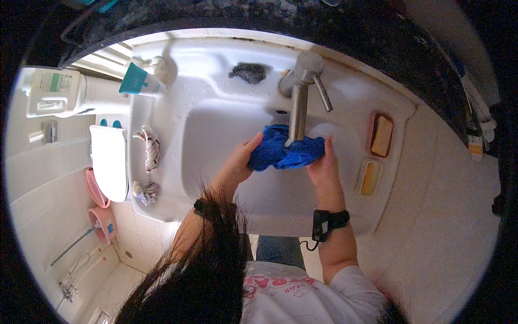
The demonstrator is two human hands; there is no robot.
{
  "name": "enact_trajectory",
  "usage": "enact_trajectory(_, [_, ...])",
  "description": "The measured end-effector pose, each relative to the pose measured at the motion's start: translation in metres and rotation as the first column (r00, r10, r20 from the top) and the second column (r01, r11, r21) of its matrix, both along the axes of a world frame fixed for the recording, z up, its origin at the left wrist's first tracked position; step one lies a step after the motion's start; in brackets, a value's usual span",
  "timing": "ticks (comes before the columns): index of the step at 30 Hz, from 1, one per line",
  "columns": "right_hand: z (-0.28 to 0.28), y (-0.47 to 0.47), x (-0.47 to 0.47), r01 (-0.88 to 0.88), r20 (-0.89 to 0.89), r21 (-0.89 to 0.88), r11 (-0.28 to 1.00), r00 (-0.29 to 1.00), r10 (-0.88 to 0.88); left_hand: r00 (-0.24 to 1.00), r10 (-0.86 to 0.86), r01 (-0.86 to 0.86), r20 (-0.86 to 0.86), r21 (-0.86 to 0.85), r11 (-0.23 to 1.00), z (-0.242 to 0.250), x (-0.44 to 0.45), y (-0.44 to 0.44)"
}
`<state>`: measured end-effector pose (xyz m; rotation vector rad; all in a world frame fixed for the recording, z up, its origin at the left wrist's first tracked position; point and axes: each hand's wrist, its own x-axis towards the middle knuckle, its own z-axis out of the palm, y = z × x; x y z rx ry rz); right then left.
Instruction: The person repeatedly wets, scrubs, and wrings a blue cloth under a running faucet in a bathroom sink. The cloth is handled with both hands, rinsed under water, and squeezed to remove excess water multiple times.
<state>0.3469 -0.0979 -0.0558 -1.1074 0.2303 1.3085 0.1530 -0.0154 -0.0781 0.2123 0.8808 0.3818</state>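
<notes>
Both my hands hold a bunched blue cloth [269, 152] under the spout of a metal faucet [298, 109], above the basin of a white washbasin [210, 162]. My left hand [245, 156] grips the cloth's left end, thumb on top. Its right end is in my right hand [323, 166], thumb pointing up along the edge. Water seems to run from the spout onto the middle of the cloth. The faucet's lever [323, 94] points down to the right. Most of my fingers are hidden beneath the cloth.
Two soap dishes [369, 139] [376, 190] with soap bars sit on the right rim. A dark scrubber [249, 73] lies behind the basin. Along the left rim are a teal-capped tube [139, 81] and twisted cloths [151, 150] [145, 191]. A toilet lid [108, 162] is further left.
</notes>
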Motion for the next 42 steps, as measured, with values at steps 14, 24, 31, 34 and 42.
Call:
enact_trajectory(14, [-0.049,-0.108,0.093,-0.242,0.657,-0.743,0.624,-0.091,0.748,0.976,0.0,-0.032,0.216,0.146,0.989,-0.007,0.026,-0.026])
enact_trajectory(24, [-0.058,-0.058,0.014,-0.534,0.226,-0.82,0.205,0.028,0.974,0.983,-0.133,0.164,0.123,-0.302,0.939,-0.002,-0.007,-0.055])
enact_trajectory(31, [-0.054,-0.083,0.04,-0.293,0.349,-0.288,0.912,0.854,0.385,0.806,-0.379,0.588,-0.455,0.543,0.6,-0.015,0.019,-0.045])
enact_trajectory(34, [-0.069,-0.092,0.056,0.081,0.028,-0.266,0.961,0.997,-0.076,0.895,-0.114,0.445,-0.431,0.859,0.254,-0.02,0.032,-0.041])
enact_trajectory(42, [-0.041,-0.068,0.028,-0.399,0.042,-0.219,0.89,0.908,0.417,0.988,-0.097,0.122,-0.119,0.232,0.965,0.004,-0.005,-0.009])
